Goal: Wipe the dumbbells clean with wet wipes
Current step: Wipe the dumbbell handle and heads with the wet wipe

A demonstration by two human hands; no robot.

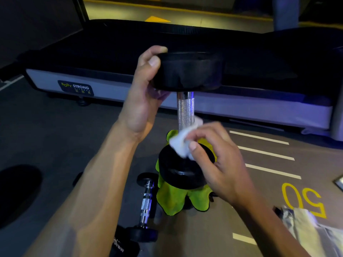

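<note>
A large dumbbell (185, 110) with black heads and a knurled chrome handle stands upright in mid-view. My left hand (144, 93) grips its upper black head from the left. My right hand (217, 160) pinches a white wet wipe (180, 143) against the base of the handle, where it meets the lower head (180, 173). The lower head rests over a bright green cloth (178, 199) on the floor. A smaller dumbbell (145, 204) with a chrome handle lies on the floor to the left of the cloth.
A black treadmill (167, 78) with a grey side rail runs across the back. A wet-wipe packet (306, 225) lies at the lower right near a yellow "50" (302, 199) and white lines painted on the grey floor. Another dark dumbbell head (122, 243) sits at the bottom edge.
</note>
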